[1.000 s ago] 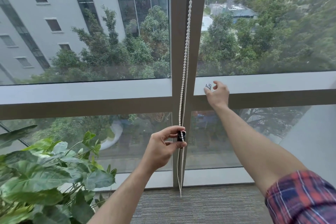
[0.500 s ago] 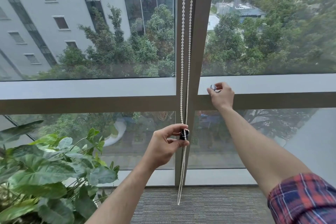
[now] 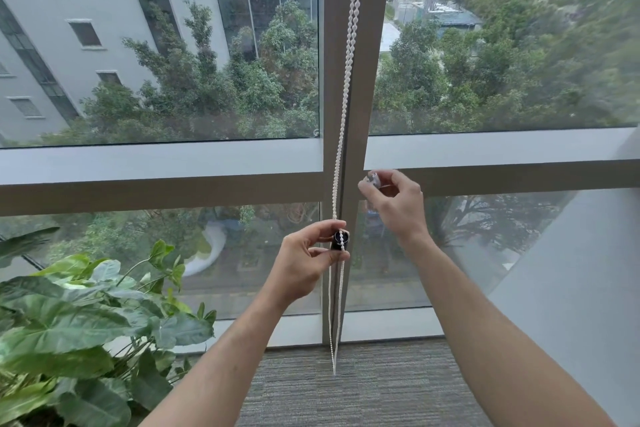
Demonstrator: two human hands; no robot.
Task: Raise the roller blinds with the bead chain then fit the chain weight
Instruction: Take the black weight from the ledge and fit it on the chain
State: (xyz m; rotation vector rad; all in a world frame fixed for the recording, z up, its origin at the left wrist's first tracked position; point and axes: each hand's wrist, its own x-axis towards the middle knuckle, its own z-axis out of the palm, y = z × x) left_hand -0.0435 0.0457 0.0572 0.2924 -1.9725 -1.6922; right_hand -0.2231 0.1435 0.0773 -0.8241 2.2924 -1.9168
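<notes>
A white bead chain [image 3: 350, 45] hangs in a double strand down the window's middle post, its loop ending just above the carpet. My left hand [image 3: 308, 262] pinches a small black weight piece [image 3: 340, 241] against the chain at waist height. My right hand [image 3: 398, 199], lifted off the window ledge, pinches a small clear and silver piece [image 3: 373, 179] just right of the chain. The roller blind itself is out of view above.
The brown window post [image 3: 360, 114] and horizontal ledge [image 3: 156, 191] stand straight ahead. A large leafy plant [image 3: 76, 322] fills the lower left. Grey carpet [image 3: 346, 392] lies below, and a pale wall [image 3: 571, 288] runs along the right.
My right hand picked the small clear piece off the ledge and brought it down and nearer, towards the chain. The left hand stayed on the black piece and chain.
</notes>
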